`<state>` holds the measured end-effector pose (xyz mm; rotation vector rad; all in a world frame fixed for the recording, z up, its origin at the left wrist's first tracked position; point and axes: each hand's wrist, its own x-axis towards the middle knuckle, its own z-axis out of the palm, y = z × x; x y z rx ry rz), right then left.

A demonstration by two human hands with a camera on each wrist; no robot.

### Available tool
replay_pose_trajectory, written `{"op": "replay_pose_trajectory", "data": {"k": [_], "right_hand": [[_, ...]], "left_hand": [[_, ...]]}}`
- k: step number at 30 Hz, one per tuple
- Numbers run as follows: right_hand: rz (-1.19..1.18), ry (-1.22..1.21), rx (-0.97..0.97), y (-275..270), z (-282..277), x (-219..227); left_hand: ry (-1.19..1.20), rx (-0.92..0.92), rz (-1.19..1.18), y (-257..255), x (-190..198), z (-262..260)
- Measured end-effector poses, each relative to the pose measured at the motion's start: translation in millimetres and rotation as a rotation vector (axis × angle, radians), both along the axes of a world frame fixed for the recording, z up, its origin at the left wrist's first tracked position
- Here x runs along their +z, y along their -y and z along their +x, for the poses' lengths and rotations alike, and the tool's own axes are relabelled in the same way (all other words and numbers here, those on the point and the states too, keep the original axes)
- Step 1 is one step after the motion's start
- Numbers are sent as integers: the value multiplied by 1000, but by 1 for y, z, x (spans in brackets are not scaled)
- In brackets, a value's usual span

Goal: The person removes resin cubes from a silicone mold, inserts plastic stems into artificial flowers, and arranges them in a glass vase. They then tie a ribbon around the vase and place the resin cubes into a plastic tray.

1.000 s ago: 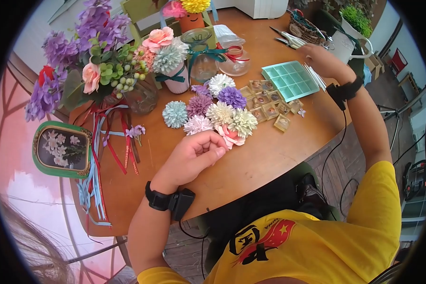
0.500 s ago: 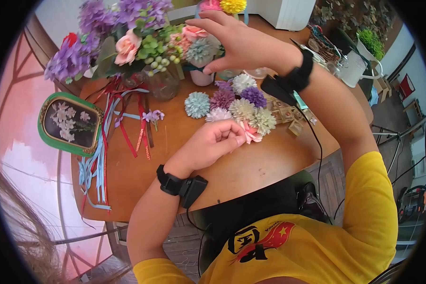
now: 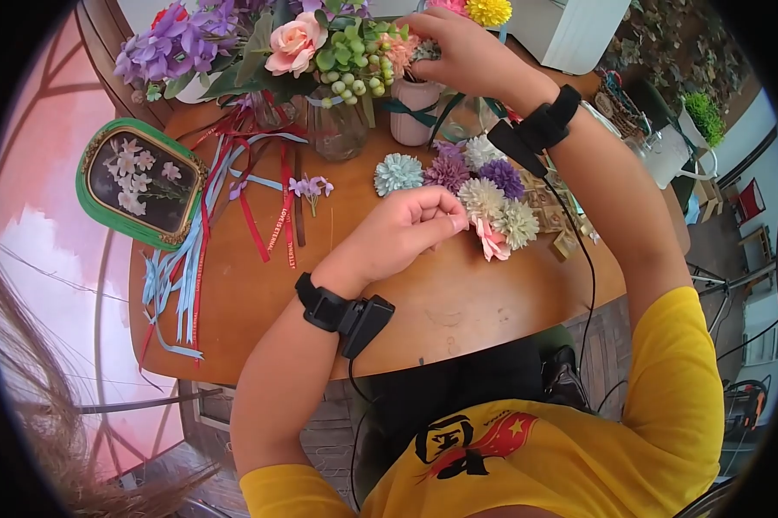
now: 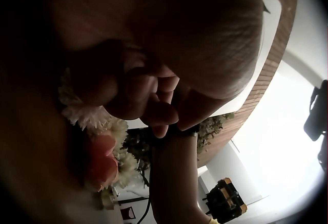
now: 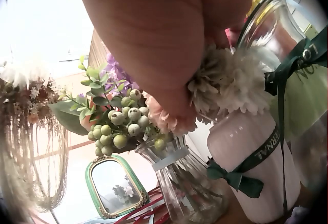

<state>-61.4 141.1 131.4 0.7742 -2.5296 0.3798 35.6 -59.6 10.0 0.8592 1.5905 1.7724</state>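
At the back of the table my right hand (image 3: 471,56) reaches into the flowers of a pale pink vase (image 3: 413,112) tied with a dark green ribbon. Its thumb and fingers curl round a grey-blue artificial flower (image 5: 205,80), beside a peach flower (image 5: 171,116); the fingertips are partly hidden among the petals. My left hand (image 3: 406,233) hovers low over the front of the table, loosely curled and holding nothing. Just right of its fingertips lies a pink flower (image 3: 491,240), part of a cluster with cream flowers (image 3: 484,200), a purple flower (image 3: 503,177) and a light blue flower (image 3: 398,174).
A glass vase (image 3: 337,129) with roses, berries and purple blooms stands left of the pink vase. Ribbons (image 3: 203,224) hang over the left table edge by a green picture frame (image 3: 143,181). Small clear boxes (image 3: 562,229) lie under the right forearm. Cables trail from both wrist cameras.
My right hand has left the tools at the back right, swung left with spread fingers and closed round a flower in the pink vase. The left hand stays loosely curled; the head view has shifted.
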Motion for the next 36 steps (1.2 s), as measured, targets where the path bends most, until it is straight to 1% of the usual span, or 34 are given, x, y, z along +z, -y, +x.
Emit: {"op": "replay_pose_trajectory", "data": {"k": [2, 5, 8, 11, 14, 17, 18, 21, 22, 25, 26, 29, 30, 32, 33, 34, 35, 36], "right_hand": [[-13, 54, -3, -2, 0, 4], [-28, -100, 8, -6, -3, 6], [-134, -107, 32, -7, 1, 8], [-122, -186, -51, -7, 3, 10], [-232, -219, -45, -7, 2, 13], [-260, -260, -109, -10, 2, 24], [-371, -293, -48, -13, -4, 23], [-427, -374, -26, -19, 1, 34], [-562, -240, -4, -22, 9, 36], [-619, -273, -66, -30, 26, 38], [-620, -319, 18, -34, 27, 37], [-753, -218, 4, -50, 55, 36], [-885, -146, 52, -55, 61, 30], [-826, -86, -35, -86, 74, 6], [-797, -54, -80, -89, 84, -1], [-803, -4, -53, -87, 95, -11], [-810, 49, -29, -73, 110, -20], [-719, -75, 27, -62, 120, -30]], "left_hand": [[13, -4, -14, 1, 2, -1], [13, 19, -24, 1, 1, -1], [31, 7, -40, 2, 3, -1], [24, 2, -51, 2, 2, -1], [36, -6, -29, 2, 2, -2], [41, -1, -30, 4, 4, -2], [51, -2, -21, 4, 4, -2], [69, -5, -1, 4, 5, -2], [70, 0, -1, 4, 6, -2], [65, 18, -1, 6, 8, -2], [65, 23, -1, 7, 8, -3], [89, 55, 15, 7, 9, -1], [101, 40, 30, 10, 11, -1], [119, 14, 61, 15, 18, -2], [60, 94, 178, 11, 18, 1], [3, 170, 292, 4, 17, 6], [-52, 247, 406, -2, 16, 10], [-91, 193, 391, 1, 19, 11]]}}
